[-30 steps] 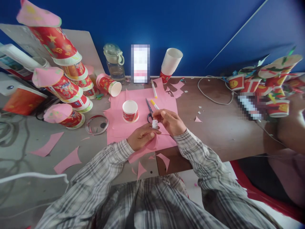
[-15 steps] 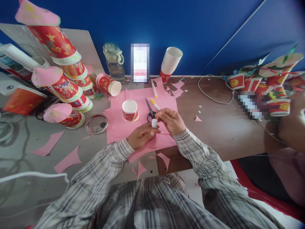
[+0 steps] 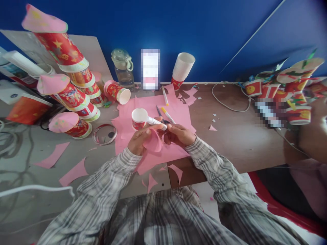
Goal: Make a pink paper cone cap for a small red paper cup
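Pink paper (image 3: 153, 141), bent into a curved piece, is pinched in my left hand (image 3: 138, 140) above the pink sheet (image 3: 176, 119). A white glue tube (image 3: 157, 123) slants across between my hands, its far end in front of the paper cup (image 3: 139, 117). My right hand (image 3: 182, 133) is closed at the tube's near end, thumb against it. Left fingertips also show beside the tube; whether they press on it I cannot tell. Scissors (image 3: 160, 112) lie just beyond, partly hidden by the hands, next to a white marker with a yellow end (image 3: 168, 115).
Decorated cup towers (image 3: 74, 97) with pink cone tops stand left. A water bottle (image 3: 123, 69), a phone (image 3: 150, 69) and stacked cups (image 3: 183, 66) line the back. A tape roll (image 3: 94, 136) and paper scraps (image 3: 74, 172) lie left. Another person's arm (image 3: 316, 136) is far right.
The white tube has gone from upright in my left hand to slanting between both hands. The pink piece is raised and shows more fully. My right hand has come lower, against the tube's end.
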`<action>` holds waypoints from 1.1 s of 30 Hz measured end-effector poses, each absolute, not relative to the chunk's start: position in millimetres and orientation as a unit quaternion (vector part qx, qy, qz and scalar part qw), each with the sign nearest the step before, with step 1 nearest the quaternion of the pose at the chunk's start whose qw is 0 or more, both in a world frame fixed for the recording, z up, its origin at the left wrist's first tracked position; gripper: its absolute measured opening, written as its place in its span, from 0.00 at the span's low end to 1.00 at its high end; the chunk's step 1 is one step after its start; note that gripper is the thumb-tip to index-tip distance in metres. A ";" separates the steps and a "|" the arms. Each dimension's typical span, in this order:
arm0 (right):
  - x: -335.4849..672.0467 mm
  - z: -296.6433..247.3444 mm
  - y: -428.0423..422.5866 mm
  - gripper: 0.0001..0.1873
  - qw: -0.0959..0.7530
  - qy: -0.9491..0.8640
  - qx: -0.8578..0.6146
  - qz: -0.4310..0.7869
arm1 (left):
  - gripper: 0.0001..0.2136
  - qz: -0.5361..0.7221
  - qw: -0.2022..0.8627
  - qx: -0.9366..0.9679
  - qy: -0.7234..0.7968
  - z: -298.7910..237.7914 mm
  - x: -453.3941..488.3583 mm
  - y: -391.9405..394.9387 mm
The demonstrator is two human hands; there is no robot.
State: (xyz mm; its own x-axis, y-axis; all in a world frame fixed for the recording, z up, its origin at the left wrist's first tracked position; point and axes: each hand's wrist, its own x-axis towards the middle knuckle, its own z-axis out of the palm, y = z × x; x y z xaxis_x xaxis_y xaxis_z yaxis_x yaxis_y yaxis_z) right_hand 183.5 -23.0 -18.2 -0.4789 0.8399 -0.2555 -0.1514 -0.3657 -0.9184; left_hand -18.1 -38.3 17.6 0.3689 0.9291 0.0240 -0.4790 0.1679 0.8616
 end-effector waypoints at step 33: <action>169.8 -27.5 -25.5 0.27 0.292 -0.320 -0.361 0.826 | 0.18 0.452 0.749 0.413 0.251 8.5 -18.4 -37.9</action>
State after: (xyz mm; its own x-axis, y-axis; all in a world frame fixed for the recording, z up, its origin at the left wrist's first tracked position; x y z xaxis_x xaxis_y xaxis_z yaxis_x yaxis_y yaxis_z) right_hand 169.8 -25.5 -27.5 -0.5687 0.7131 -0.4100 -0.2510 -0.6251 -0.7391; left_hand -18.4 -37.9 8.5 0.4647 0.8855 -0.0029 -0.4703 0.2496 0.8465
